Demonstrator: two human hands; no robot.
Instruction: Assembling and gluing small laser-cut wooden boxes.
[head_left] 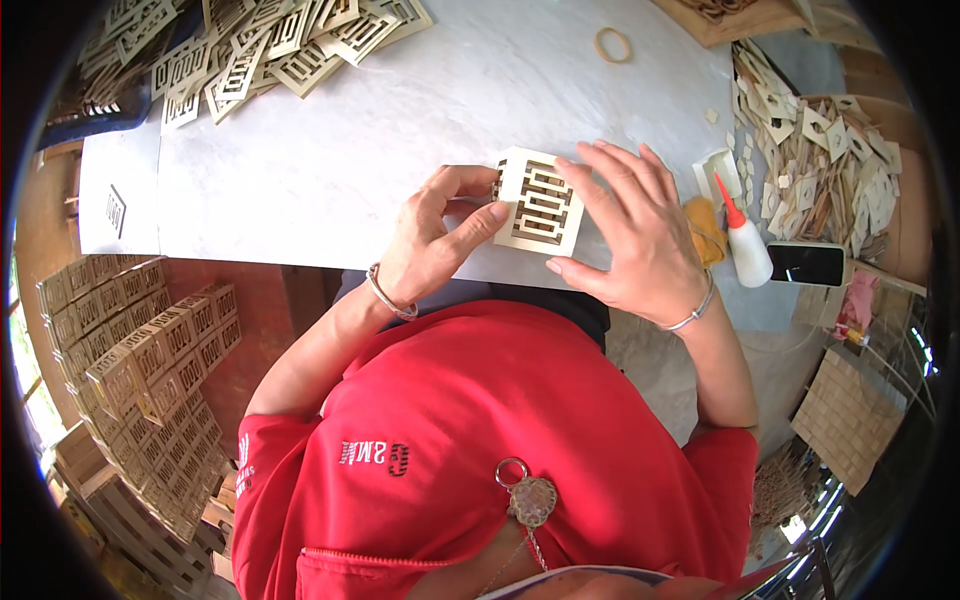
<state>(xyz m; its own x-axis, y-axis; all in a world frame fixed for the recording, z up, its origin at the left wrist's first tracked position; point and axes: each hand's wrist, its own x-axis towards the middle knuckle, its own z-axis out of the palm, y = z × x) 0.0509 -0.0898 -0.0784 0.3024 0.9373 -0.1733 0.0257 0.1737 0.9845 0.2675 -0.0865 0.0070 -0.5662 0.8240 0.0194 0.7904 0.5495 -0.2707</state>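
A small pale wooden box [574, 215] with cut-out lattice sides stands at the front of the table. My left hand [432, 235] grips its left side, thumb on the front edge and fingers behind. On the other side my right hand [645, 235] is spread, its index finger by the box's upper right corner and its thumb near the lower right one. Whether those fingertips touch the wood, I cannot tell. Just right of that hand are a crumpled yellow cloth [706, 232] and a white squeeze bottle [750, 256] with a red nozzle.
Loose lattice panels [300, 50] are heaped at the far left; one panel [116, 211] lies apart. A rubber band [612, 45] is at the back. Rightward are a phone [806, 263], a small white tray [712, 178] and heaped wood pieces [830, 150]. Stacked lattice boxes [140, 370] rise left of the table.
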